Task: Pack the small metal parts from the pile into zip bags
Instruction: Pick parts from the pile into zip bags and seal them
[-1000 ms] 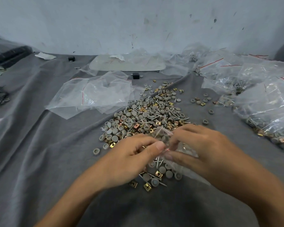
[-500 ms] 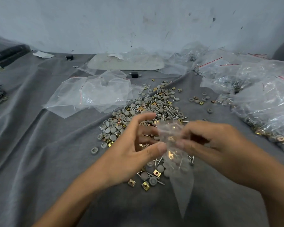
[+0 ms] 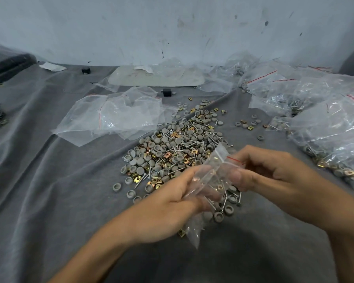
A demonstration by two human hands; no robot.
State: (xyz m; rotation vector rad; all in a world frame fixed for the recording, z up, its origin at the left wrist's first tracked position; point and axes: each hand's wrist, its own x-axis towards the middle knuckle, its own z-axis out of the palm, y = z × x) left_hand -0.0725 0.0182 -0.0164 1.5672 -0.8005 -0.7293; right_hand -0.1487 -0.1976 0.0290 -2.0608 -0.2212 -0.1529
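i see the left hand [image 3: 168, 203] and right hand [image 3: 274, 176], fingers curled, both pinching the zip bag [image 3: 216, 162] over the near edge of the pile [image 3: 172, 148], its long axis slanted, red-striped mouth up-right, bottom hanging toward me.

- pile [image 3: 172, 148]: grey round caps, brass square clips and thin screws, heaped loose, strays scattered around
- zip bag [image 3: 216, 159]: small, clear, red-striped mouth, held tilted above the pile's near edge, few parts inside

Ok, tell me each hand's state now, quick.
Left hand: holding the zip bag by its lower part.
Right hand: pinching the same bag near its red-lined top.
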